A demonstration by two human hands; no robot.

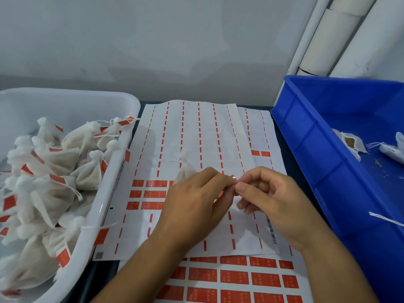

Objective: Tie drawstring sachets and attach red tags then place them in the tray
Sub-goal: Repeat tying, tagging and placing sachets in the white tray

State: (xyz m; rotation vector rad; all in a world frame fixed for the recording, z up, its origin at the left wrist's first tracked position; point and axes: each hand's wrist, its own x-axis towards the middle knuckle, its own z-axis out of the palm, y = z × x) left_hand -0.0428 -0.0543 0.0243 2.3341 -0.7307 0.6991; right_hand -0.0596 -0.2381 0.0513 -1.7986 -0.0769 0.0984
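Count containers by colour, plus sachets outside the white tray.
White tray: 1
Blue bin: 1
Sachet on the sticker sheet, by the left hand: 1
Sachets in the blue bin, as far as visible: 2
Total: 5

The scene is evenly and softly lit from above; faint shadows are cast under the hands. Edges are bowed by wide-angle distortion, and slight blur is seen throughout.

Two hands (192,197), two bins (310,136).

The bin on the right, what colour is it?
Bright blue bin, clearest in the head view.
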